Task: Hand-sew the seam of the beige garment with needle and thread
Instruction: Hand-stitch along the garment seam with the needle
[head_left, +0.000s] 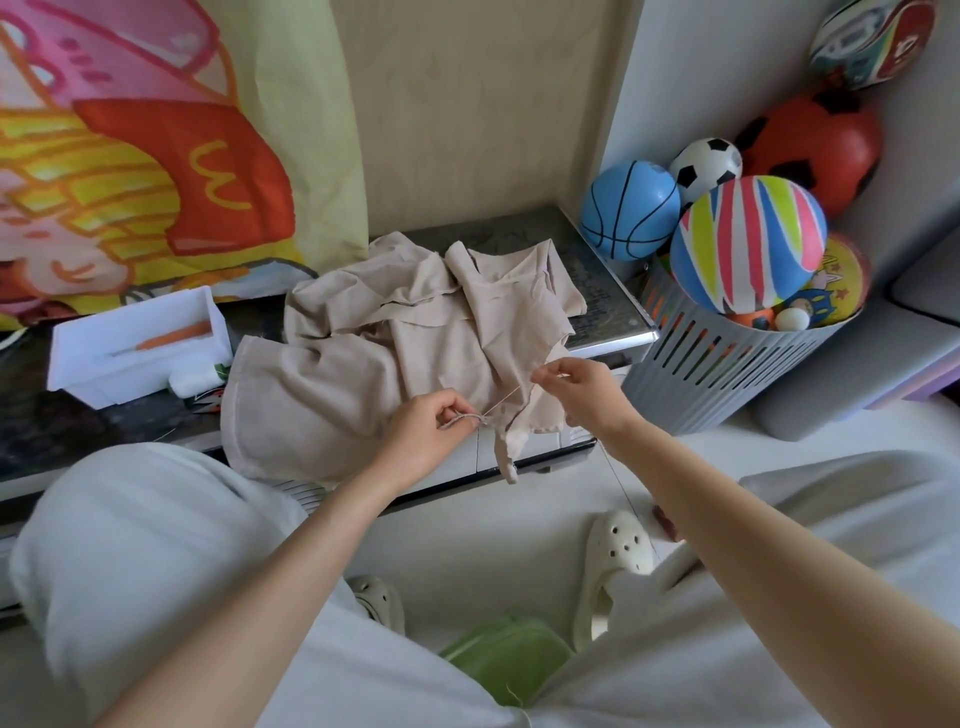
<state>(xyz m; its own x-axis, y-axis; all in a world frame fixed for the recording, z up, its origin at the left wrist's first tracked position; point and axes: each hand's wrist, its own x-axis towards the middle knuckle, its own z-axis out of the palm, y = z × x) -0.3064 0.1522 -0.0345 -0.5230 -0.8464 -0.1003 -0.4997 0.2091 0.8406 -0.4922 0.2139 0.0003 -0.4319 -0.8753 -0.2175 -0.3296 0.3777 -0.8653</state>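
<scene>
The beige garment (395, 338) lies crumpled on a low dark table (597, 291), with one corner hanging over the front edge. My left hand (431, 426) pinches the garment's seam near that edge. My right hand (582, 392) is raised slightly to the right and pinches what looks like the needle, too small to make out. A thin thread (501, 401) runs taut between the two hands.
A white tray (135, 343) holding an orange tool sits at the table's left. A grey slatted basket (727, 364) full of balls stands to the right. A colourful cloth hangs behind. My knees, white clogs and a green box (504, 657) are below.
</scene>
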